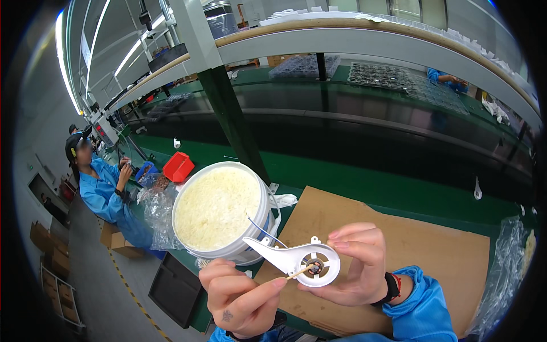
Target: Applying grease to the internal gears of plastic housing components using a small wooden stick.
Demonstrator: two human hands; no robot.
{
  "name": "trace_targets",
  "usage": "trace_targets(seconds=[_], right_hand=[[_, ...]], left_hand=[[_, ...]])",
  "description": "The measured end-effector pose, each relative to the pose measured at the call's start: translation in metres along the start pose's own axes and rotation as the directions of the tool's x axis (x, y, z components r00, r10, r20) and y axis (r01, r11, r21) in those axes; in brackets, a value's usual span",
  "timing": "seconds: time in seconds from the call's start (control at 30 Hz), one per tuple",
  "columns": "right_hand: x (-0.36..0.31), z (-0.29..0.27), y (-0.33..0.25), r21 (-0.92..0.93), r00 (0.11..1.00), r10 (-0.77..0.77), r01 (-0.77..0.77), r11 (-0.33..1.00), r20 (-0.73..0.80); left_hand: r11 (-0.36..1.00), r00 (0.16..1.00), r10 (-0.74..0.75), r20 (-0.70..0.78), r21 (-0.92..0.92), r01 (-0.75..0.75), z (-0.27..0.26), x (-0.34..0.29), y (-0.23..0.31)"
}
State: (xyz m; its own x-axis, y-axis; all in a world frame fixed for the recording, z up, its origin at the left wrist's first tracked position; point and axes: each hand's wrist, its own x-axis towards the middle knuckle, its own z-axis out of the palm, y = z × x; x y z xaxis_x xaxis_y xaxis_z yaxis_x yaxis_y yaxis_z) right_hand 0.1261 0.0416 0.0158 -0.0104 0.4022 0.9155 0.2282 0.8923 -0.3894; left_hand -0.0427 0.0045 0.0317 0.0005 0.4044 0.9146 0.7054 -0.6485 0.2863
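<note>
Between the fingers of my right hand is a white plastic housing, round at one end and tapering to a point at the left. Inside its round opening sits a dark ring-shaped part with a metallic look. My left hand pinches a thin wooden stick, whose tip reaches into that opening. Behind the housing's narrow end stands a white bucket filled with a pale yellow, grainy or greasy-looking substance. A thin blue line, perhaps a wire, runs from the bucket's rim toward the housing.
A cardboard sheet covers the green bench under my hands. Left of the bucket are a red bin, plastic bags and a black tray. A co-worker in blue works at the far left. A shelf edge crosses above.
</note>
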Motion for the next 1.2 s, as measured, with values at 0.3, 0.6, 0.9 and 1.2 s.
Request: trace_targets(seconds=[0.3,0.6,0.9,1.2], right_hand=[[-0.001,-0.003,0.002,-0.059,0.997,-0.003,0.007,0.998,0.073],[-0.001,-0.002,0.0,-0.052,0.997,0.003,0.001,0.999,0.079],[0.0,0.0,-0.003,0.012,0.999,0.036,-0.036,0.999,0.011],[-0.001,-0.002,0.0,-0.049,0.997,0.006,-0.003,0.999,0.074]], left_hand=[[0.999,0.999,0.033,0.019,-0.005,-0.033,0.0,0.0,-0.001],[0.998,0.997,0.066,-0.041,0.025,-0.065,-0.001,-0.001,-0.001],[0.979,0.981,0.195,0.02,-0.062,-0.194,-0.006,0.013,-0.001],[0.979,0.979,0.2,0.029,-0.053,-0.198,-0.006,0.012,-0.002]])
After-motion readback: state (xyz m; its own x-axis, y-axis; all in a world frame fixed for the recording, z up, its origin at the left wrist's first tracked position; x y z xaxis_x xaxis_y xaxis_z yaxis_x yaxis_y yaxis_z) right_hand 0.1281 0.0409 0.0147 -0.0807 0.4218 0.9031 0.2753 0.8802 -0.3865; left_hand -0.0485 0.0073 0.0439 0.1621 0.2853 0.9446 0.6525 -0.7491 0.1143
